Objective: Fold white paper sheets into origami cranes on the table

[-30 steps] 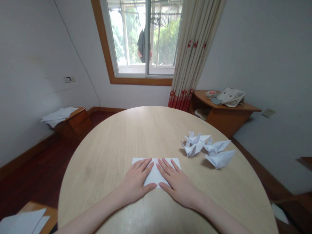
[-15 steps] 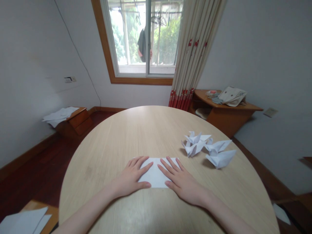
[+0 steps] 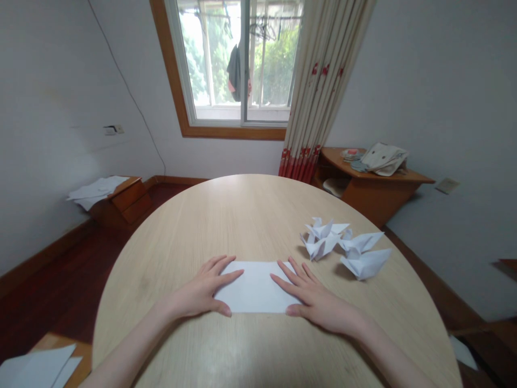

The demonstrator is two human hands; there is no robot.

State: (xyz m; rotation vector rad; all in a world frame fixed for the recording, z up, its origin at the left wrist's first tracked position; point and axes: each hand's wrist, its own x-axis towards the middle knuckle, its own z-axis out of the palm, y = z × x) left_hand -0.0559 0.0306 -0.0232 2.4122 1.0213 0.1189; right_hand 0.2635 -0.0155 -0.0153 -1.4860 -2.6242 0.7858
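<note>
A white sheet of paper (image 3: pixel 256 288) lies flat on the round wooden table (image 3: pixel 242 215) in front of me. My left hand (image 3: pixel 210 288) rests on its left end, fingers spread and thumb at the near edge. Over the right end lies my right hand (image 3: pixel 309 293), also with fingers spread and the thumb by the near edge. Both hands are open, and the middle of the paper shows between them. The paper's outer ends are hidden under the hands.
Several folded white paper cranes (image 3: pixel 343 245) stand on the table beyond my right hand. White sheets lie on a stand (image 3: pixel 40 366) at the lower left and on a small cabinet (image 3: pixel 129 199) at far left. A desk (image 3: pixel 371 194) with a cloth bag (image 3: pixel 385 159) stands behind, right.
My hands have slid apart along the paper, the left one leftward and the right one rightward. More of the paper's middle now shows. The cranes have stayed put.
</note>
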